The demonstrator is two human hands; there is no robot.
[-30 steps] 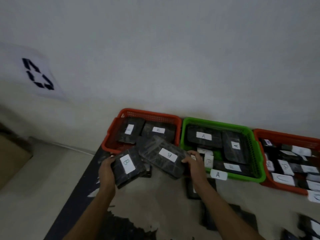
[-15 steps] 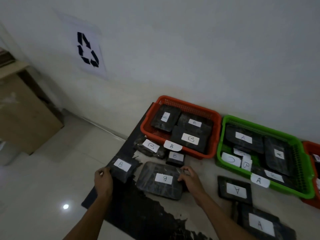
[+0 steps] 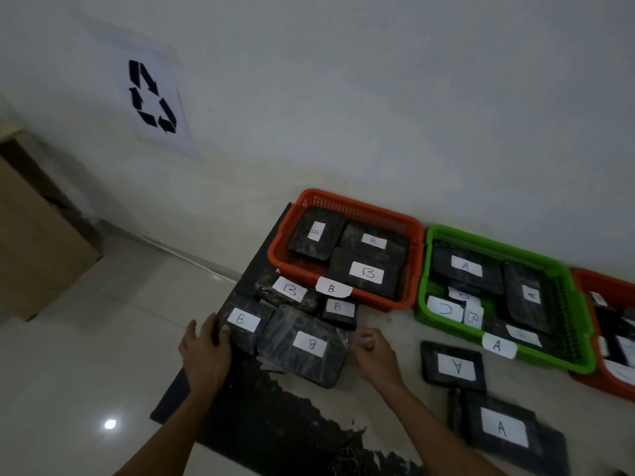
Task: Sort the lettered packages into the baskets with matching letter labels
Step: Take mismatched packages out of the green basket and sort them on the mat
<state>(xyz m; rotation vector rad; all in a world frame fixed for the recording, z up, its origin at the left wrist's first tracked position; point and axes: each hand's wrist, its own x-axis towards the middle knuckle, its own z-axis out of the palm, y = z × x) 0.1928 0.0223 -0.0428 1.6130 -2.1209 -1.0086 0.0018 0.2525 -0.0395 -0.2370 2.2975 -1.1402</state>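
An orange basket [image 3: 347, 204] labelled B holds three black B packages. Beside it stands a green basket [image 3: 563, 273] labelled A with A packages and a few loose labels. In front of the orange basket lie several black B packages. My left hand [image 3: 206, 348] grips the left edge of a small B package [image 3: 245, 326] lying on the floor. My right hand [image 3: 372, 352] is loosely curled, empty, just right of a larger plastic-wrapped B package [image 3: 305, 345]. Two A packages [image 3: 453, 365] [image 3: 508, 432] lie at the lower right.
A second orange basket [image 3: 604, 280] with more packages sits at the far right edge. A cardboard box [image 3: 37, 242] stands at the left. A recycling sign [image 3: 153, 97] hangs on the white wall behind the baskets. A dark mat [image 3: 275, 420] lies under the B packages.
Both B packages have been lowered from near the orange basket onto the floor in front of it. My right hand has come off the larger package; my left still holds the smaller one.
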